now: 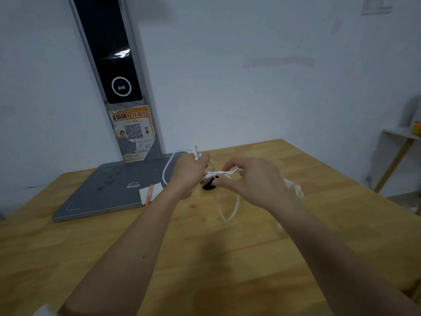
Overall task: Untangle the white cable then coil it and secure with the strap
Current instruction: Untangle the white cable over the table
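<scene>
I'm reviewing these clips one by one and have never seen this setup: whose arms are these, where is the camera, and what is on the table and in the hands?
There is no machine here. One camera on a person's head looks down at their bare arms. The left hand and right hand hold a tangled white cable between them above a wooden table; loops hang down. A small black thing, perhaps the strap, sits under the tangle. At the left stands a grey stand with a dark screen, bearing a scrap of paper.
</scene>
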